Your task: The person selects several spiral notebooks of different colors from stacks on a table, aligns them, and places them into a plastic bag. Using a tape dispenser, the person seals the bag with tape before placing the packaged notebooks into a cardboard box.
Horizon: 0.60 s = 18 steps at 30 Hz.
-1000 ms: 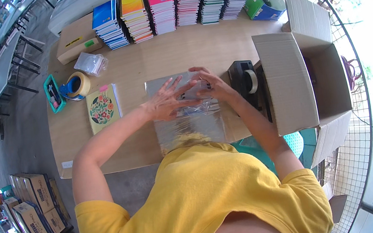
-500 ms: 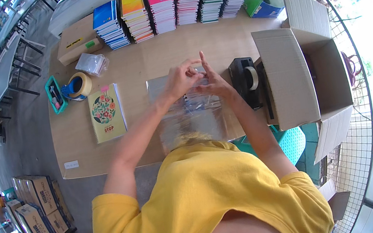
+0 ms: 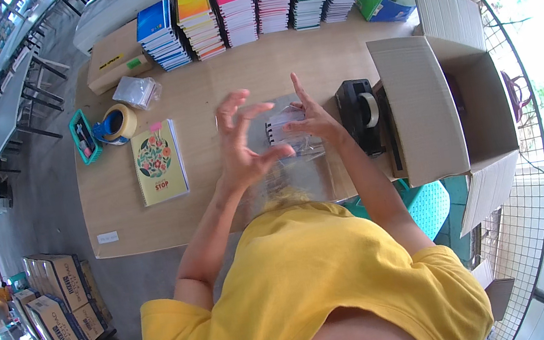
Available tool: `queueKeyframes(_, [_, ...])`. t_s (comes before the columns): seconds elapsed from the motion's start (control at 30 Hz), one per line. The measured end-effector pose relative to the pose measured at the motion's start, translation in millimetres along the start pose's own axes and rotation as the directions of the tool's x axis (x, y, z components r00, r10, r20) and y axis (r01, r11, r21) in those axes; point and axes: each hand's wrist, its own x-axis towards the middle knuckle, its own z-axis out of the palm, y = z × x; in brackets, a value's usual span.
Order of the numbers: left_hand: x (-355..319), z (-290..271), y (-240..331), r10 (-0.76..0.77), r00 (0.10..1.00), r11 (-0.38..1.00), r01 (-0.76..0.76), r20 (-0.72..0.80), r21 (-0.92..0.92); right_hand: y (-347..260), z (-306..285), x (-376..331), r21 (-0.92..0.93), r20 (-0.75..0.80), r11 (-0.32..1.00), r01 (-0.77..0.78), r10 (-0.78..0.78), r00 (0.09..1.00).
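Note:
My left hand [image 3: 244,139] is raised over the table, its fingers curved and spread wide, with nothing visible in them. Beside it, my right hand [image 3: 315,121] lies over a small white spiral-bound notepad [image 3: 277,125] in front of me. Its index finger points away from me and its thumb stretches across the pad. The other right fingers are partly hidden. Clear plastic film [image 3: 307,148] covers and surrounds the pad. Just right of this hand stands a black tape dispenser [image 3: 358,118] with a roll of tape.
A floral spiral notebook [image 3: 160,163], a tape roll [image 3: 119,124], a teal basket [image 3: 85,138] and a plastic-wrapped bundle [image 3: 137,92] are on the left. Colourful notebook stacks [image 3: 235,10] line the back. An open cardboard box [image 3: 421,109] stands at the right.
My left hand has come away from my right, moving left and nearer to me, and its fingers have spread. The right hand stays over the notepad, which is now more exposed.

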Motion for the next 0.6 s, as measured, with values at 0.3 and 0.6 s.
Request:
queueKeyframes(0.3, [-25,10,-8,-0.135,0.977,0.982,0.11,-0.167,-0.152,-5,-3,1,-0.077,-0.037,0.997,-0.013,0.01,0.999])
queueKeyframes(0.6, [-32,55,-58,-0.096,0.983,0.959,0.049,0.155,0.28,11,-14,9,-0.032,0.026,0.995,0.092,-0.091,0.996])
